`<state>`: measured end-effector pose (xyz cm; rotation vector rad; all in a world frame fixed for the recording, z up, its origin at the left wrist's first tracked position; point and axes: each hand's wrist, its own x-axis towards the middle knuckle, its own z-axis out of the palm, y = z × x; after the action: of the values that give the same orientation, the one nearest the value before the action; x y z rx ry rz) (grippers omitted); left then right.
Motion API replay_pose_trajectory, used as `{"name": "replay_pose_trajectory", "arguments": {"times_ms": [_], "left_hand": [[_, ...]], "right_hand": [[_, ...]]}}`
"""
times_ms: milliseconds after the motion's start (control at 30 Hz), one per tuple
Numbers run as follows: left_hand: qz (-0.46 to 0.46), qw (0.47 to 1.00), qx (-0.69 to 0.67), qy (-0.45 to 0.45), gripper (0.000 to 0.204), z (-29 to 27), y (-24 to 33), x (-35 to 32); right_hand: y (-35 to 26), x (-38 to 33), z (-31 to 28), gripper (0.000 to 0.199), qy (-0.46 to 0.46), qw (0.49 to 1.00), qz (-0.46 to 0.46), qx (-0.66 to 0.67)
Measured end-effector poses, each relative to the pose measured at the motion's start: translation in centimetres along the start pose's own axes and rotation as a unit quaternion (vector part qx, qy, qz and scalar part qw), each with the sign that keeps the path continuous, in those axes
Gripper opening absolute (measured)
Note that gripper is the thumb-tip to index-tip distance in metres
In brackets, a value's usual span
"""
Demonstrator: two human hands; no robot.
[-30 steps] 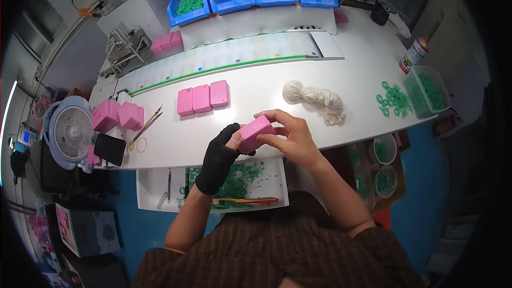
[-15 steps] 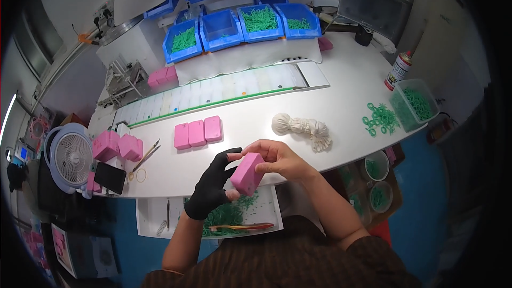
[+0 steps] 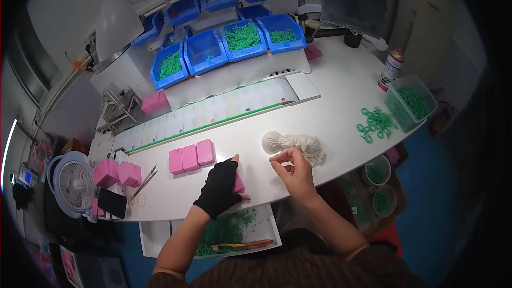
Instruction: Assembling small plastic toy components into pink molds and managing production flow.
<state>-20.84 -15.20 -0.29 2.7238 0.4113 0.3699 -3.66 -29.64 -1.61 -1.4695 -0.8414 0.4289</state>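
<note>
Our L hand (image 3: pixel 217 188), in a black glove w/ bare fingertips, is curled over a pink block (image 3: pixel 239 184) near the bench's front edge, mid-length; the glove hides most of it, & we can't tell if the block rests on the bench (image 3: pixel 341 101) or is just above it. Our R hand (image 3: pixel 296 175) is bare & clear of the block, fingers bent in twd the thumb in a near-pinch; can't tell if anything small sits btwn the tips. It's in front of a cream cloth bundle (image 3: pixel 290 143), partly overlapping it in our view. L of the glove, 3 pink blocks (image 3: pixel 190 157) stand in a row, set back from the front edge. Twd the bench's L end: more pink blocks (image 3: pixel 106 173), tweezers (image 3: pixel 145 178) & a dark flat device (image 3: pixel 112 203) by the front L corner. Near the R edge: loose green pcs (image 3: pixel 378 122), a clear tub (image 3: pixel 401 121) of green pcs & a spray can (image 3: pixel 391 69). Blue bins (image 3: pixel 173 81) line the back edge. Below the front edge, a pulled-out drawer (image 3: pixel 154 234) holds green bits & an orange-red handled tool (image 3: pixel 245 245).
</note>
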Motion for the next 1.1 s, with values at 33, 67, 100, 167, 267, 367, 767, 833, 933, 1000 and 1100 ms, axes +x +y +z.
{"name": "replay_pose_trajectory", "arguments": {"times_ms": [33, 67, 100, 167, 267, 367, 767, 833, 933, 1000, 1100], "left_hand": [[0.028, 0.999, 0.015, -0.023, 0.099, -0.2, -0.1, 0.4], [0.031, 0.999, 0.017, -0.025, 0.099, -0.6, -0.2, 0.5], [0.020, 0.999, -0.012, -0.035, 0.100, -1.1, -0.2, 0.5], [0.003, 0.998, -0.015, -0.053, 0.092, -2.1, -0.2, -0.1], [-0.009, 0.997, -0.049, -0.066, 0.082, -2.1, -0.9, -0.2], [0.007, 0.996, -0.081, -0.044, 0.071, -2.5, -1.6, 2.5], [0.142, 0.976, -0.131, 0.102, 0.061, 4.8, -7.4, 26.5], [0.139, 0.980, -0.076, 0.122, 0.059, 6.0, -7.8, 27.4], [0.062, 0.988, -0.110, 0.093, 0.057, 6.4, -8.5, 26.2], [0.052, 0.990, -0.097, 0.083, 0.058, 5.4, -8.8, 25.4], [0.058, 0.992, -0.082, 0.080, 0.057, 4.5, -9.3, 24.8]], "right_hand": [[-0.1, -0.2, -0.5, 0.017, -0.021, 1.000, -0.015, -0.010], [-0.2, -0.6, -1.0, 0.017, -0.017, 1.000, -0.015, -0.008], [-0.5, -1.0, -1.6, 0.017, -0.016, 0.999, -0.026, -0.021], [-0.4, -1.6, -2.8, 0.015, -0.010, 0.998, -0.046, -0.042], [-0.5, -2.3, -4.8, 0.015, 0.024, 0.996, -0.065, -0.048], [-0.3, -2.8, -5.4, 0.012, 0.055, 0.995, -0.070, -0.049], [1.8, -2.9, -3.3, 0.017, -0.050, 0.978, -0.137, -0.151], [1.9, -2.8, -3.4, 0.017, -0.053, 0.974, -0.147, -0.163], [2.0, -2.7, -3.6, 0.018, -0.058, 0.965, -0.168, -0.191], [2.3, -2.5, -3.6, 0.020, -0.036, 0.964, -0.209, -0.161], [2.1, -2.3, -3.5, 0.020, -0.038, 0.964, -0.214, -0.152]]}}
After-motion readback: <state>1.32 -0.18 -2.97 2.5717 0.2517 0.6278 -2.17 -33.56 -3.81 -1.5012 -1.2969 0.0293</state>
